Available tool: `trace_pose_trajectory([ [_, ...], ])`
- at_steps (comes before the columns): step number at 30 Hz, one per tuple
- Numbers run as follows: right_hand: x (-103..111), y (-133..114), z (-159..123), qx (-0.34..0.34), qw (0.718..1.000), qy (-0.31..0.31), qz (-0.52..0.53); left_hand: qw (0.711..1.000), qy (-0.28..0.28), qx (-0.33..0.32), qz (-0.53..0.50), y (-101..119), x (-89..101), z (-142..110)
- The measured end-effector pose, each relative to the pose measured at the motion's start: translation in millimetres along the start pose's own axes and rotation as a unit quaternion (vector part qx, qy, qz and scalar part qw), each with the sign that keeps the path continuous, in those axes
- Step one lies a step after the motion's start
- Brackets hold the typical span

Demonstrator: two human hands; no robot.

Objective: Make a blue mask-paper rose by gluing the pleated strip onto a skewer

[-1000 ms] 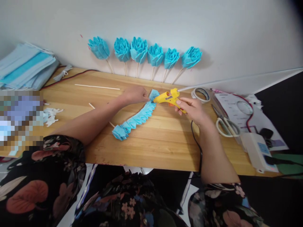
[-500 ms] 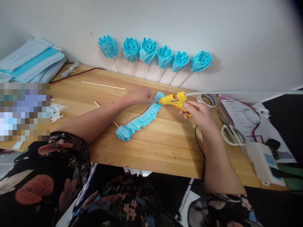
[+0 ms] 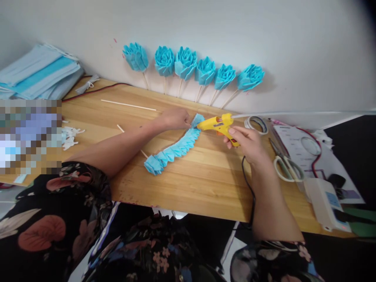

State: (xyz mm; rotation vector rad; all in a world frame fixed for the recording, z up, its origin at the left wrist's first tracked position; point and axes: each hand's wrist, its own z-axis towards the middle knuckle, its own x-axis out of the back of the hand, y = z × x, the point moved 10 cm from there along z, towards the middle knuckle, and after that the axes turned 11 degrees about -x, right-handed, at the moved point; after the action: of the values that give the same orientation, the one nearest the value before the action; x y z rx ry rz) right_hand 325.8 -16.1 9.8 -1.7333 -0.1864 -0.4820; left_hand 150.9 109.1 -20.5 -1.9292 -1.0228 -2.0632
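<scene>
A pleated light-blue strip (image 3: 180,148) curves across the wooden table, its near end rolled into a small bud (image 3: 154,165) on a thin stick (image 3: 120,128) that passes under my left forearm. With fingers pinched together, my left hand (image 3: 177,118) grips the strip close to its far end. My right hand (image 3: 246,141) is wrapped around the handle of a yellow hot glue gun (image 3: 217,126). The gun's nozzle points left and meets the strip right beside my left fingertips. A clear glue stick (image 3: 258,114) juts from the gun's back.
Several blue flowers (image 3: 185,62) on sticks lean against the wall. A bare stick (image 3: 128,105) lies behind my left arm. Face masks (image 3: 38,72) are stacked at left. Tape rolls (image 3: 256,124), scissors (image 3: 287,164) and a white power strip (image 3: 324,203) lie at right; the gun's black cord (image 3: 246,182) hangs over the front edge.
Both hands, the glue gun and the strip hold nearly the same places. Only the camera view has shifted slightly.
</scene>
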Motion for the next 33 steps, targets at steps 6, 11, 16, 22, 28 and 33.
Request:
trace_pose_trajectory([
  [6,3,-4,-2,-0.001,1.000,0.002,-0.021,1.000,-0.002,0.007,0.000,0,0.6,-1],
  [11,2,-9,-5,0.001,1.000,0.008,0.014,1.000,-0.004,0.006,0.005,1,1.0,-1],
  [16,-4,0,0,-0.004,1.000,-0.020,-0.023,1.000,0.002,0.007,-0.018,0,1.4,-2],
  [22,12,-4,0,0.018,0.999,0.039,0.012,1.000,0.005,0.007,-0.009,0,0.9,-1],
  [28,0,7,6,0.005,1.000,0.020,0.010,1.000,0.004,-0.003,-0.012,-4,0.2,0],
  [33,-4,12,10,0.006,1.000,0.000,0.005,0.999,0.005,0.014,-0.040,-6,0.2,0],
])
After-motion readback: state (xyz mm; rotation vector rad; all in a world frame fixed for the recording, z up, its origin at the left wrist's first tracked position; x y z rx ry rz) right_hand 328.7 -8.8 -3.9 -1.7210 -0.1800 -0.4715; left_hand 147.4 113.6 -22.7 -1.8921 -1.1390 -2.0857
